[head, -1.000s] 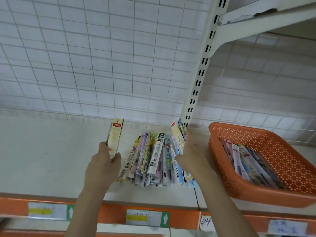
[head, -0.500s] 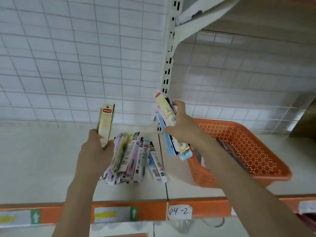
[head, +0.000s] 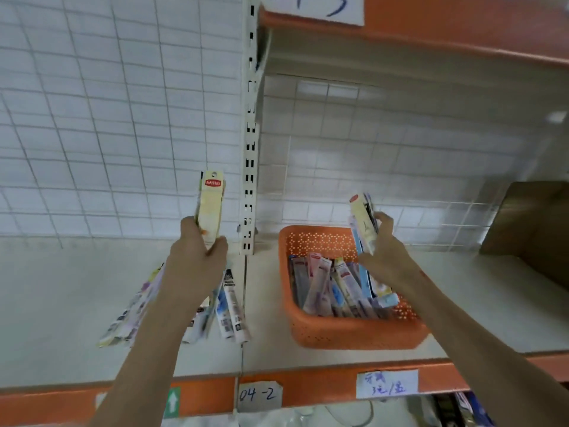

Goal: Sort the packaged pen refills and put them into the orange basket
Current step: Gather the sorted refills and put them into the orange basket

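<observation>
My left hand (head: 197,257) grips a cream refill pack with a red label (head: 210,204) and holds it upright above the loose pile of refill packs (head: 228,306) on the shelf. Over the orange basket (head: 354,332), my right hand (head: 385,257) grips a bundle of refill packs (head: 365,229), its lower end inside the basket's right side. Several refill packs (head: 320,285) lie in the basket. My left forearm hides the middle of the pile.
A slotted white upright (head: 250,149) rises between pile and basket. A brown cardboard box (head: 535,229) stands at the far right. An orange upper shelf (head: 431,29) hangs overhead. Paper labels (head: 260,394) mark the orange front edge.
My right hand has carried its bundle right, from beside the upright to over the basket's right side. The left hand keeps its cream pack raised. The view has shifted right.
</observation>
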`<action>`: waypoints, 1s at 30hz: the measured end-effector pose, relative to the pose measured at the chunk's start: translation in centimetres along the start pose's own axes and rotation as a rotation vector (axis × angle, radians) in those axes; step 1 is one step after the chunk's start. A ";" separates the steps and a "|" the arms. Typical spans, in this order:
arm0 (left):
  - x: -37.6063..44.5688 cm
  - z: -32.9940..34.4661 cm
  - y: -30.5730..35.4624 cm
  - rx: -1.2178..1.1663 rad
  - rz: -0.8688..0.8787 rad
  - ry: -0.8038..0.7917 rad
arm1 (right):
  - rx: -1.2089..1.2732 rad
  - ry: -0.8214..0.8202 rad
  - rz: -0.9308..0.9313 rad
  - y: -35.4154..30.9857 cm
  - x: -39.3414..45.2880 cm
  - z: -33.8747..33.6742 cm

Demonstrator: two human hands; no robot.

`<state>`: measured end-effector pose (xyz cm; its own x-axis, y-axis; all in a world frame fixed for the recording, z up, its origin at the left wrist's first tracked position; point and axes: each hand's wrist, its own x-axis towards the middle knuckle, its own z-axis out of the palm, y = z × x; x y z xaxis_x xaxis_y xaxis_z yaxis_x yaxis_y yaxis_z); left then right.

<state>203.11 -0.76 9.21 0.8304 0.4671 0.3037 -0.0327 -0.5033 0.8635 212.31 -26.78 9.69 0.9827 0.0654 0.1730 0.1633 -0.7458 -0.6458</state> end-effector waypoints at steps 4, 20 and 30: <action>-0.4 2.7 2.4 -0.026 0.024 -0.011 | -0.070 -0.136 0.098 3.1 0.2 0.3; 0.3 13.5 8.4 0.397 0.004 -0.433 | -0.261 -0.118 -0.043 4.7 -1.3 -5.0; -0.1 18.2 7.2 0.700 -0.001 -0.550 | -0.118 0.263 -0.204 8.9 -4.3 -4.2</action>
<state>212.89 -17.70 8.09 0.9857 0.1432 -0.0892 0.1662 -0.9161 0.3649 209.16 -36.51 6.33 0.8723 0.0599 0.4853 0.3281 -0.8076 -0.4901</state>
